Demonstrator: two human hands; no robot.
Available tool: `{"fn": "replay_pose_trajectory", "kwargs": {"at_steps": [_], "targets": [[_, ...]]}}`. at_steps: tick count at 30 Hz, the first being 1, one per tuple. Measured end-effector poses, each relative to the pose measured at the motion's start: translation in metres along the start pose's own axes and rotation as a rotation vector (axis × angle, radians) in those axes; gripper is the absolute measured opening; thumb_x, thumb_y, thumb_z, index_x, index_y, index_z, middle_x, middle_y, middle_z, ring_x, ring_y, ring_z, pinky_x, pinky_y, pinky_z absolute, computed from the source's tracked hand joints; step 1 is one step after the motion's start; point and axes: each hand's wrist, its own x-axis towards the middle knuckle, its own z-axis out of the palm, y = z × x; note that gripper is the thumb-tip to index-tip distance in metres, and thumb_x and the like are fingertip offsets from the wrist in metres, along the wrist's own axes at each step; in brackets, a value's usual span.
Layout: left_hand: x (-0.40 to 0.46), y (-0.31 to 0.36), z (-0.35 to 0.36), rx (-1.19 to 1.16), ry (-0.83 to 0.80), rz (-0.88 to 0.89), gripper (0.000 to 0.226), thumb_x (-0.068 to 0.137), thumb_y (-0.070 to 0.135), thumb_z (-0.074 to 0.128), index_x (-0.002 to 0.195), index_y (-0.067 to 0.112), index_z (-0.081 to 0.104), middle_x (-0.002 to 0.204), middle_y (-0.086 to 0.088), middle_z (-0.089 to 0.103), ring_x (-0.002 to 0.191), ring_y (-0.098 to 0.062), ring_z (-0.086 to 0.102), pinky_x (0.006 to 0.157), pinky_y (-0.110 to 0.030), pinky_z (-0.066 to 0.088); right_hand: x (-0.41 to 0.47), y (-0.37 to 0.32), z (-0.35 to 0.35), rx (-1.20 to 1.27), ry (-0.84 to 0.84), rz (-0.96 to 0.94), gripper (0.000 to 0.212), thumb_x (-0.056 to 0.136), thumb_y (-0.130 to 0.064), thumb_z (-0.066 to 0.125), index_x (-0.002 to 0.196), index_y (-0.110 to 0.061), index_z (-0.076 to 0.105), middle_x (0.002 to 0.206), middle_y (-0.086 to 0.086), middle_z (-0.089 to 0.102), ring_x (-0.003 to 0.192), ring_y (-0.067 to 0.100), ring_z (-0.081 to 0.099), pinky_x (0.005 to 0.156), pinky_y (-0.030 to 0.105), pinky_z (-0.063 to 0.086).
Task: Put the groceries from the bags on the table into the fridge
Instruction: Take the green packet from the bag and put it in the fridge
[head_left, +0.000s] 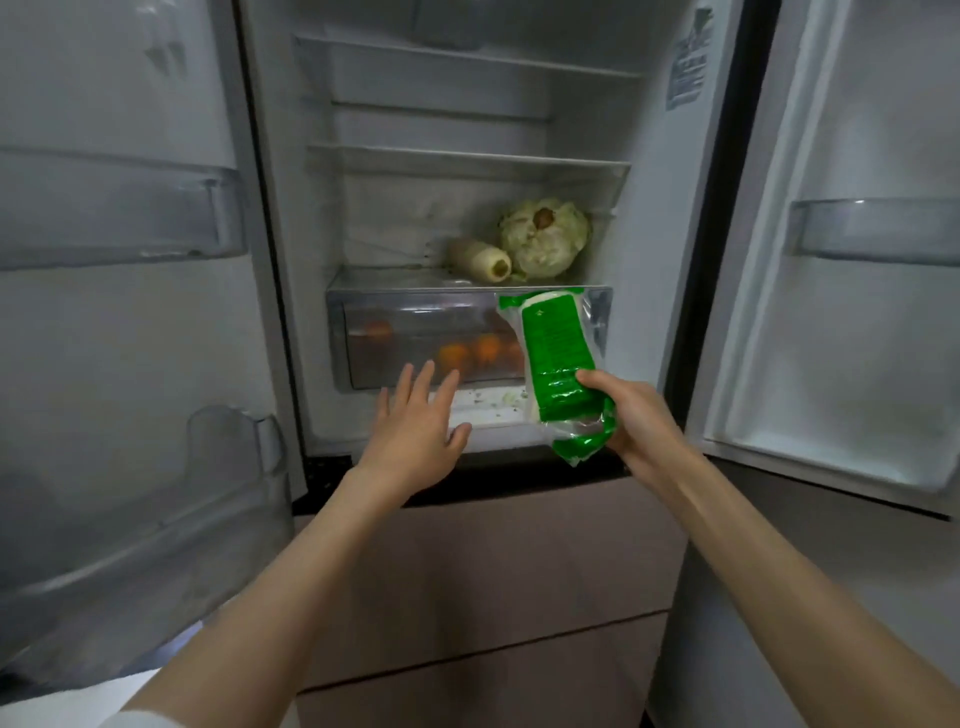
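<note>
The fridge stands open in front of me, both doors swung wide. My right hand (631, 415) grips the lower end of a green and white plastic packet (558, 358), held upright in front of the clear crisper drawer (415, 317). My left hand (415, 431) reaches out with fingers spread just below the drawer's front and holds nothing. Several orange fruits (470, 353) show through the drawer. A cabbage (545, 236) and a white radish (480, 257) lie on the shelf above the drawer.
The upper glass shelves (467, 156) hold nothing I can see. The left door's bins (119, 213) and the right door's bin (872, 228) look bare. Crumbs lie on the fridge floor (488, 402) under the drawer. Brown lower drawers (493, 561) sit below.
</note>
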Motion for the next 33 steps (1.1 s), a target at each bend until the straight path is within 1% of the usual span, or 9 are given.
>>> {"fn": "replay_pose_trajectory", "kwargs": {"at_steps": [4,9,14,17,21,25,29,31,33], "targets": [[0.065,-0.01,0.003,0.03,0.059,-0.139,0.064,0.096,0.041,0.035,0.148,0.023,0.003,0.157,-0.008,-0.006,0.143,-0.028,-0.011,0.115,-0.049,0.001,0.081,-0.016,0.014,0.027,-0.126,-0.012,0.011,0.084,-0.012,0.062,0.091,-0.005,0.068,0.09,0.011,0.071,0.082,0.024,0.067,0.084,0.04,0.052],[0.136,-0.033,0.001,0.005,0.108,-0.296,0.063,0.096,0.04,0.037,0.148,0.021,0.009,0.157,-0.009,0.0,0.143,-0.029,-0.007,0.116,-0.048,0.005,0.165,-0.038,0.051,0.027,-0.242,-0.046,0.006,0.082,-0.011,0.065,0.079,-0.008,0.068,0.071,0.003,0.073,0.069,0.017,0.068,0.072,0.03,0.053],[0.187,-0.063,0.0,-0.045,0.07,-0.456,0.064,0.095,0.042,0.039,0.148,0.02,0.01,0.157,-0.01,0.001,0.143,-0.031,-0.005,0.115,-0.048,0.005,0.225,-0.042,0.104,-0.059,-0.253,-0.117,0.007,0.078,-0.014,0.069,0.073,-0.011,0.064,0.082,0.007,0.068,0.081,0.021,0.065,0.074,0.031,0.051],[0.209,-0.078,0.0,-0.004,0.059,-0.454,0.062,0.096,0.04,0.037,0.148,0.021,0.008,0.157,-0.009,0.0,0.143,-0.03,-0.006,0.115,-0.049,0.004,0.258,-0.039,0.134,-0.058,-0.242,-0.08,0.014,0.075,-0.016,0.07,0.084,-0.007,0.065,0.095,0.012,0.069,0.087,0.025,0.067,0.083,0.037,0.053],[0.225,-0.094,0.008,0.092,0.045,-0.417,0.057,0.098,0.042,0.031,0.148,0.025,0.01,0.157,-0.007,0.001,0.143,-0.03,-0.004,0.113,-0.049,0.002,0.293,-0.041,0.158,-0.222,-0.234,-0.09,0.025,0.079,-0.022,0.068,0.094,-0.003,0.062,0.088,0.009,0.065,0.066,0.018,0.061,0.053,0.019,0.048],[0.229,-0.105,0.022,0.154,0.145,-0.354,0.053,0.097,0.045,0.027,0.146,0.029,0.016,0.156,-0.003,0.011,0.143,-0.026,0.003,0.114,-0.049,0.003,0.324,-0.038,0.179,-0.268,-0.249,-0.04,0.035,0.079,-0.019,0.068,0.106,0.002,0.061,0.099,0.015,0.066,0.068,0.025,0.064,0.059,0.029,0.053],[0.229,-0.112,0.03,0.226,0.258,-0.317,0.053,0.095,0.049,0.018,0.144,0.031,0.024,0.153,-0.001,0.023,0.142,-0.023,0.013,0.114,-0.046,0.002,0.347,-0.033,0.199,-0.234,-0.249,-0.005,0.028,0.077,-0.014,0.069,0.098,0.003,0.063,0.093,0.017,0.067,0.062,0.025,0.063,0.043,0.025,0.047],[0.228,-0.113,0.031,0.219,0.303,-0.298,0.06,0.09,0.053,0.01,0.142,0.03,0.03,0.15,-0.002,0.03,0.14,-0.024,0.02,0.114,-0.046,0.003,0.359,-0.029,0.206,-0.245,-0.235,-0.015,0.019,0.077,-0.014,0.069,0.087,0.002,0.064,0.09,0.017,0.068,0.064,0.027,0.065,0.051,0.033,0.055],[0.228,-0.114,0.032,0.218,0.334,-0.277,0.07,0.083,0.055,0.002,0.14,0.029,0.036,0.146,-0.003,0.037,0.137,-0.025,0.027,0.114,-0.046,0.007,0.372,-0.022,0.212,-0.291,-0.229,-0.018,0.017,0.075,-0.016,0.071,0.08,-0.001,0.063,0.09,0.017,0.07,0.072,0.03,0.068,0.071,0.045,0.058]]}}
